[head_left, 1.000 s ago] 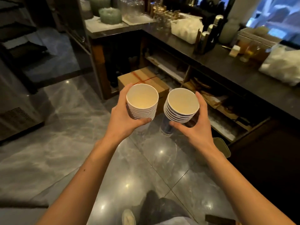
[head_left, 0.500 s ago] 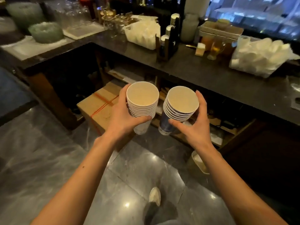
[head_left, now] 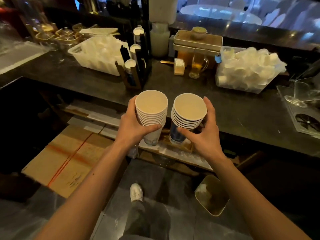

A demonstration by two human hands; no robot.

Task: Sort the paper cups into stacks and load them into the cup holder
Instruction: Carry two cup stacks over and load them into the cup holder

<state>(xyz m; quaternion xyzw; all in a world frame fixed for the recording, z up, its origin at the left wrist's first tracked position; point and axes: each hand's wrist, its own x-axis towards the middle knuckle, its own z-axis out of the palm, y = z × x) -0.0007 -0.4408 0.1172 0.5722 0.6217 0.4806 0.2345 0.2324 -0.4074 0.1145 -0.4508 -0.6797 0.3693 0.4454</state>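
Head view, change: in the last second your view has swung up from the floor and the cardboard box [head_left: 69, 160] to the dark surface [head_left: 239, 115]. The cup holder [head_left: 129, 78] now stands straight ahead, beyond your hands.
Head view, unchanged: both stacks stay upright and side by side, their rims close but apart, just as you carried them.
Meaning for the task: sorting looks done for these two stacks. With the holder this near, loading is probably your next step.
Left grip [head_left: 132, 127]: wrapped round the left stack [head_left: 151, 108], with the thumb across its front just under the rims.
Right grip [head_left: 205, 134]: wrapped round the right stack [head_left: 189, 108], with the fingers up its outer side and the thumb under the rims.
Where the cups are: held in the air at the near edge of the surface, not set down on it.
Count, stacks in hand: two, one per grip.
Count, left stack: about nine rims, and the lowest cup is pale.
Count, right stack: about seven rims, and the lowest cup is blue.
Count, cup holder: three white-topped columns already stand in it. You cannot tell from here whether a slot is free.
Count, elsewhere on the surface: one white basket [head_left: 97, 56] and one clear tub [head_left: 245, 71], both full of white pieces, and one glass mug [head_left: 197, 66].
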